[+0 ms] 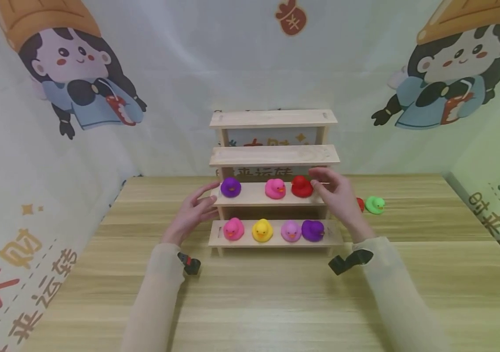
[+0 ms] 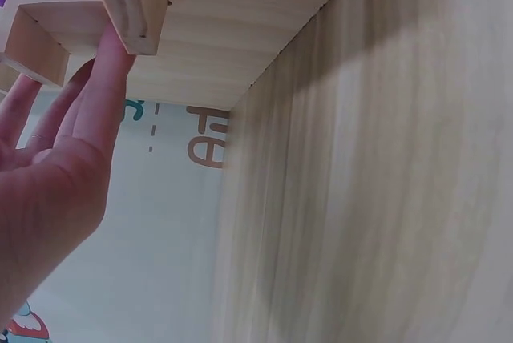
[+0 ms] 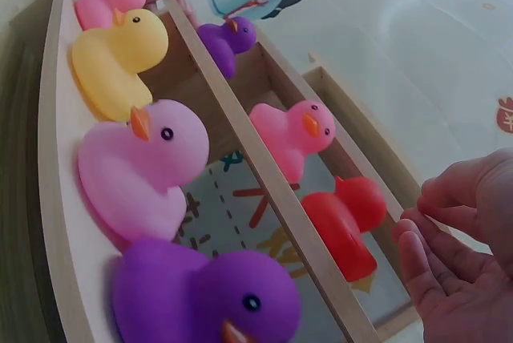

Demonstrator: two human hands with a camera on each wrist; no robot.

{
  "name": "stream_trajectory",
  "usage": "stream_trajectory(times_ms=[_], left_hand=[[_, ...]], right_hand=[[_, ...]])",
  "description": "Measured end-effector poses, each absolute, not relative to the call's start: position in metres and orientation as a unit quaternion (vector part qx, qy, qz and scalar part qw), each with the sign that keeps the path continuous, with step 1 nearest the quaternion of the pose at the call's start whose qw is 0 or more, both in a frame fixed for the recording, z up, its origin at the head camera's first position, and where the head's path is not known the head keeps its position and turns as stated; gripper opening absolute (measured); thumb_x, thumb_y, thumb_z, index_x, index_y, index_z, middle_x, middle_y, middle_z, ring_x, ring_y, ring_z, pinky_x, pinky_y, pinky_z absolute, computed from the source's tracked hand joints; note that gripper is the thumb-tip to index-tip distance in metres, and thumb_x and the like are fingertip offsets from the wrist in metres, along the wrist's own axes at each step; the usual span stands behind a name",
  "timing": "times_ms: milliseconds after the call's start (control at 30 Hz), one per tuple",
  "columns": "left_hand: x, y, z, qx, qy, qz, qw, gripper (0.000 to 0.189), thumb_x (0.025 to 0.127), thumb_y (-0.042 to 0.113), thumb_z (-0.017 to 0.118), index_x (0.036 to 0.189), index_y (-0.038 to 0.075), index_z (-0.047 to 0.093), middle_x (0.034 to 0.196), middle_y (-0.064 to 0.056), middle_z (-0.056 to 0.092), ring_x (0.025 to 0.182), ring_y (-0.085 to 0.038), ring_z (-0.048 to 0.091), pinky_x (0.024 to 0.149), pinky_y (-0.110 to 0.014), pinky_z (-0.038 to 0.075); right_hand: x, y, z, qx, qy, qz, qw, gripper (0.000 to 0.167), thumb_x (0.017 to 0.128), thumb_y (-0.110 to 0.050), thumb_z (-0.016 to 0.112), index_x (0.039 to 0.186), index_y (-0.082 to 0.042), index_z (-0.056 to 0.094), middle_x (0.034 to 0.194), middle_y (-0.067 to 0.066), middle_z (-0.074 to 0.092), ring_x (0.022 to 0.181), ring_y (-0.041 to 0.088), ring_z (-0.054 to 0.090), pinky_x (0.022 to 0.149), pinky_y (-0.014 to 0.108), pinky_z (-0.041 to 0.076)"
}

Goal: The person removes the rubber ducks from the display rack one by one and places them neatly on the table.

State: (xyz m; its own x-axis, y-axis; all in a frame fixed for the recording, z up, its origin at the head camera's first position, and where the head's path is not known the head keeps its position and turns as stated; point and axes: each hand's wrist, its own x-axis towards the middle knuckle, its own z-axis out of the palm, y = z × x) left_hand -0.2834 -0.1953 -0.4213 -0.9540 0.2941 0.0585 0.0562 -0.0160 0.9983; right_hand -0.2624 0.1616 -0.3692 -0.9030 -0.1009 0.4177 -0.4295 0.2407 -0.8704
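Observation:
A small wooden tiered shelf (image 1: 274,155) stands on the table. On its second tier from the bottom sit a purple duck (image 1: 230,187), a pink duck (image 1: 275,188) and a red duck (image 1: 302,187). My right hand (image 1: 336,194) is just right of the red duck, fingers loosely bent; in the right wrist view a small gap shows between them. The bottom tier bears a pink duck (image 1: 233,229), a yellow duck (image 1: 262,230), a light purple duck (image 1: 291,231) and a dark purple duck (image 1: 313,231). Extended fingers of my left hand (image 2: 60,167) touch the shelf's left end.
Right of the shelf, a green duck (image 1: 375,205) lies on the wooden table (image 1: 267,303), beside a red one (image 1: 360,204) partly hidden by my right hand. The upper two tiers (image 1: 273,118) bear no ducks. A printed cloth (image 1: 179,98) hangs behind and at the sides.

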Motion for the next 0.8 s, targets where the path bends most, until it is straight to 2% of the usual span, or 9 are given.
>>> stream_trajectory(times_ms=[367, 600, 800], left_hand=[[-0.281, -0.194, -0.423, 0.121, 0.691, 0.708, 0.084, 0.052, 0.101, 0.016, 0.052, 0.149, 0.009, 0.034, 0.141, -0.03, 0.041, 0.122, -0.044, 0.049, 0.1, -0.047, 0.046], [-0.281, -0.194, -0.423, 0.119, 0.684, 0.715, 0.086, 0.051, 0.102, 0.015, 0.05, 0.149, 0.007, 0.034, 0.142, -0.031, 0.039, 0.122, -0.045, 0.048, 0.101, -0.05, 0.044], [-0.28, -0.193, -0.422, 0.115, 0.677, 0.721, 0.09, 0.052, 0.102, 0.014, 0.05, 0.15, 0.007, 0.033, 0.144, -0.029, 0.037, 0.122, -0.045, 0.048, 0.101, -0.05, 0.044]], right_hand=[[-0.265, 0.149, -0.372, 0.14, -0.805, 0.56, 0.132, 0.032, 0.092, 0.0, 0.061, 0.123, 0.007, 0.058, 0.115, 0.022, 0.062, 0.1, 0.031, 0.059, 0.092, 0.042, 0.052], [-0.264, 0.147, -0.374, 0.133, -0.828, 0.532, 0.115, 0.037, 0.091, -0.005, 0.065, 0.126, 0.003, 0.057, 0.117, 0.02, 0.058, 0.102, 0.031, 0.055, 0.089, 0.043, 0.051], [-0.266, 0.143, -0.374, 0.139, -0.836, 0.515, 0.127, 0.035, 0.089, -0.011, 0.07, 0.118, 0.002, 0.058, 0.111, 0.017, 0.057, 0.1, 0.028, 0.054, 0.08, 0.036, 0.049]])
